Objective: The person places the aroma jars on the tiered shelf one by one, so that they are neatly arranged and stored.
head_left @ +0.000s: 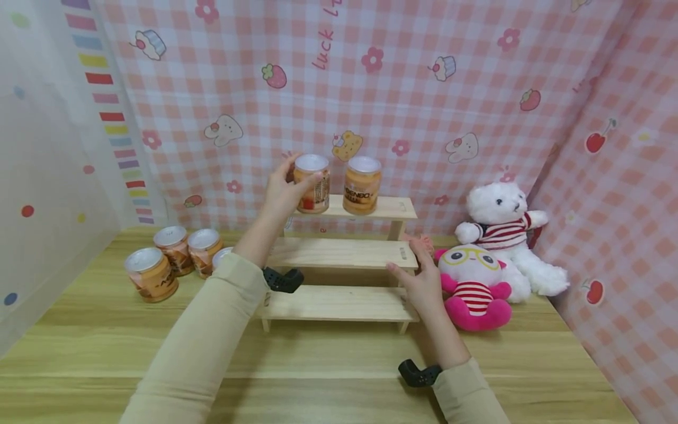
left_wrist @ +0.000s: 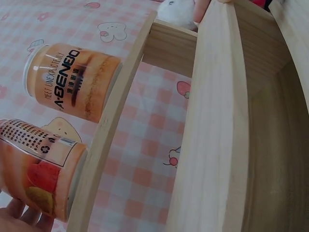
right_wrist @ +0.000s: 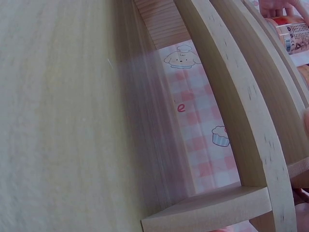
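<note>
My left hand (head_left: 283, 191) grips an orange can (head_left: 312, 194) with a silver lid, upright at the left of the top step of a three-tier wooden shelf (head_left: 339, 253). In the left wrist view, fingertips (left_wrist: 43, 222) wrap the lower side of that can, whose base meets the board. A second orange can (head_left: 362, 185) with dark lettering stands just right of it on the same step. My right hand (head_left: 424, 282) holds the right end of the middle step, thumb on the front side and fingers round the far side.
Several similar cans (head_left: 152, 275) stand on the wooden table (head_left: 318, 377) left of the shelf, one partly behind my left sleeve. To the right sit a pink plush toy (head_left: 477, 291) and a white teddy bear (head_left: 500, 218). A checked curtain (head_left: 328, 100) hangs behind.
</note>
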`<state>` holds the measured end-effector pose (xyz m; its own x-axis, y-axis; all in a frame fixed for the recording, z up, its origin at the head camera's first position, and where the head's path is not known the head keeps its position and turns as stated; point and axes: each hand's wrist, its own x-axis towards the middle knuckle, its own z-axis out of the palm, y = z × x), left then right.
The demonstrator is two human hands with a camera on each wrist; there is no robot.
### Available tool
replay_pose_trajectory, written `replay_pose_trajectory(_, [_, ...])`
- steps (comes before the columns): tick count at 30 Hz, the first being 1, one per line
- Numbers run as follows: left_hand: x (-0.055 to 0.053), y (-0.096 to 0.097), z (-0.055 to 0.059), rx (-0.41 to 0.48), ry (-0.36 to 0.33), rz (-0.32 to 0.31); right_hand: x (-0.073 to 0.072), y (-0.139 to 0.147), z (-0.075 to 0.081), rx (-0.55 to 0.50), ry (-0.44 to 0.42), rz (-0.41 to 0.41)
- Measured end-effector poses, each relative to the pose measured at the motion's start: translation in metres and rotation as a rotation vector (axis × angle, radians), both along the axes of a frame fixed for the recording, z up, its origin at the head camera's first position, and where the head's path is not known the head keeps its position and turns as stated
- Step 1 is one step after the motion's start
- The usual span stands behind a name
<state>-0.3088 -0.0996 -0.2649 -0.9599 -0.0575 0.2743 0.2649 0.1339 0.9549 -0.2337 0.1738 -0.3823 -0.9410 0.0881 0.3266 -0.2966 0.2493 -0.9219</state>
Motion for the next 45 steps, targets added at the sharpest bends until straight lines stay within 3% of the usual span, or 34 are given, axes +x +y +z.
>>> replay_pose_trajectory(4, [0.003,-0.003,-0.006,0.023,0.01,-0.007,0.001,-0.001,0.001,0.008,-0.007,-0.007])
replay_pose_trajectory(7, [0.007,-0.007,-0.01,0.054,0.028,-0.004,-0.007,0.003,-0.012,0.021,0.013,-0.017])
replay_pose_trajectory(12, [0.019,-0.016,-0.015,0.03,0.084,0.014,-0.012,0.005,-0.016,0.037,0.031,-0.025])
replay_pose_trajectory(20, [0.045,-0.034,-0.026,-0.019,0.148,0.014,0.005,-0.003,0.005,0.034,0.008,-0.015])
replay_pose_trajectory(27, [0.071,-0.054,-0.046,-0.096,0.195,0.039,0.013,-0.008,0.016,0.032,-0.001,-0.016])
replay_pose_trajectory(36, [0.098,-0.086,-0.063,-0.192,0.208,0.112,0.012,-0.008,0.015,0.012,-0.01,-0.016])
replay_pose_trajectory(45, [0.112,-0.128,-0.07,-0.258,0.157,0.206,0.012,-0.008,0.015,0.009,-0.003,-0.007])
